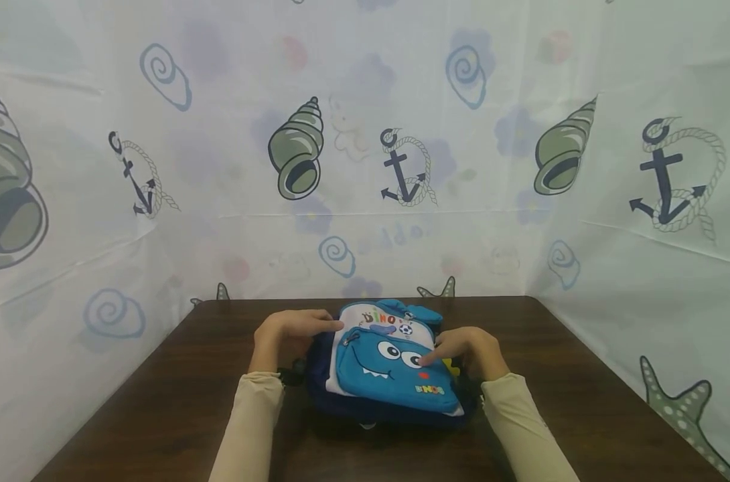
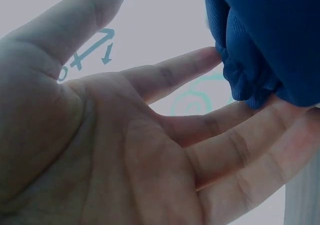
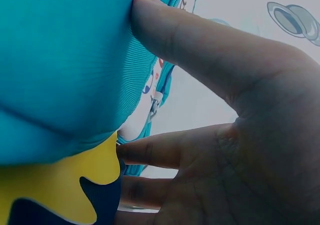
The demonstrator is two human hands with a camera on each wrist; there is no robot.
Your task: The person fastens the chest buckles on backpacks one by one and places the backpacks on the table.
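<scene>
Hands touching backpack, seemingly ungripped

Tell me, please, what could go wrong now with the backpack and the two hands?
1. The left hand touches the backpack only with straight fingers, with no grip, so the backpack may slide on the smooth table if pushed.
2. The right hand presses the front pocket with its thumb; harder pressing might bend the yellow spikes beside its fingers.
3. The zipper pull lies near the left hand and might catch a finger.
</scene>
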